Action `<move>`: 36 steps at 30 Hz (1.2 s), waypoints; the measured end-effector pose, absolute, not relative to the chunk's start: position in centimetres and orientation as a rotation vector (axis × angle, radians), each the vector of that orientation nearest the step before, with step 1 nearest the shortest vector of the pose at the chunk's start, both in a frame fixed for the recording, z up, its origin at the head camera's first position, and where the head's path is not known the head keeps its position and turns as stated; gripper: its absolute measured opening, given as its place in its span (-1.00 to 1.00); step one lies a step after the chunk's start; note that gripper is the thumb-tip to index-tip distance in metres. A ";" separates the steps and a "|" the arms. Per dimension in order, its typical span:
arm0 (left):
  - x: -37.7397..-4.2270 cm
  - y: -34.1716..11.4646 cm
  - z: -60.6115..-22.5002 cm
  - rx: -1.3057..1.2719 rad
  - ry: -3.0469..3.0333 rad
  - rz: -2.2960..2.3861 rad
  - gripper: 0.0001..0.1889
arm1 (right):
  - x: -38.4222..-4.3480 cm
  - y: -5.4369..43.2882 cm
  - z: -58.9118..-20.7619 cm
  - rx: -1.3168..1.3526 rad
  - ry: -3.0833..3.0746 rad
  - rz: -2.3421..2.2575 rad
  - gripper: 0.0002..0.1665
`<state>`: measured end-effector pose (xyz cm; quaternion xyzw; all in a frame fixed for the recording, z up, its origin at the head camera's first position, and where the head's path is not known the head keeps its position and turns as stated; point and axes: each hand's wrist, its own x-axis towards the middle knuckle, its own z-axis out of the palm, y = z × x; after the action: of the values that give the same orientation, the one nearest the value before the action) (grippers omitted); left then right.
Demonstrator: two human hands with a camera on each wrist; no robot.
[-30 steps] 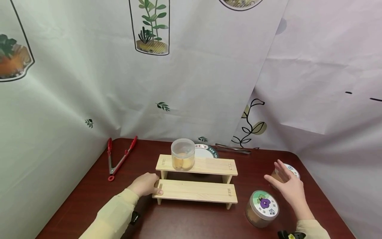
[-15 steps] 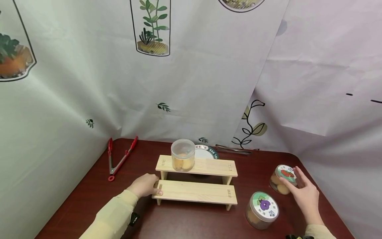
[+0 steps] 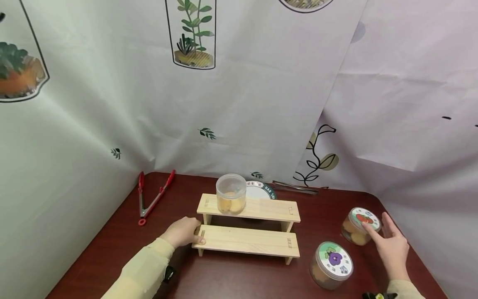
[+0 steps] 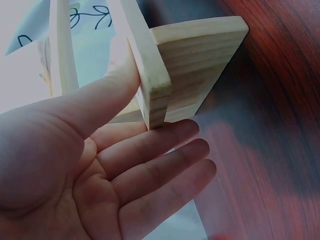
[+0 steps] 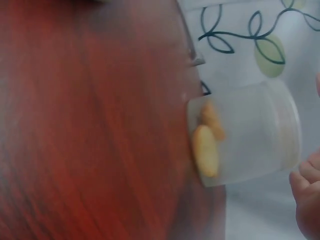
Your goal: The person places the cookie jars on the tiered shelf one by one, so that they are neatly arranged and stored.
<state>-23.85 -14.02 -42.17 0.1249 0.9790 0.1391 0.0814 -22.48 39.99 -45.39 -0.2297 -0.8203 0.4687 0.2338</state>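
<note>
My left hand point(image 3: 184, 232) holds the left end of the lower tier of a two-step wooden stand point(image 3: 246, 240). In the left wrist view the thumb lies over the board point(image 4: 147, 65) and the other fingers point(image 4: 155, 175) stretch beneath it. At the table's right side, my right hand point(image 3: 392, 247) is at a clear jar with a tomato lid point(image 3: 360, 226), thumb overlapping the lid, fingers at its right side. Firm contact is unclear. Pale cookies show inside the jar point(image 5: 240, 135) in the right wrist view, where only parts of the hand appear.
A second lidded jar point(image 3: 330, 265) with a purple picture stands nearer me. On the upper tier sits a lidless-looking jar point(image 3: 231, 194) with cookies. Red-handled tongs point(image 3: 149, 203) lie at left; a plate point(image 3: 261, 191) and metal tongs point(image 3: 296, 187) are behind the stand.
My right hand has moved right and down from above the tomato-lid jar to its near right side. The left hand keeps its hold on the stand. The head view has shifted slightly.
</note>
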 end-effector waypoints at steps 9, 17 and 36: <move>-23.7 -14.1 -42.1 0.382 2.942 0.417 -0.67 | -23.0 40.4 -46.6 -0.661 -2.354 1.197 -0.01; -23.8 -14.2 -42.3 0.393 2.938 0.425 -0.67 | -23.3 40.9 -47.1 -0.669 -2.396 1.200 0.04; -23.9 -14.2 -42.6 0.425 2.949 0.418 -0.67 | -23.4 40.3 -47.2 -0.679 -2.378 1.285 0.06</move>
<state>-23.92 -14.20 -42.60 0.1408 0.9780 0.1387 0.0667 -23.41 40.29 -47.24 -0.2397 -0.8399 0.4539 0.1762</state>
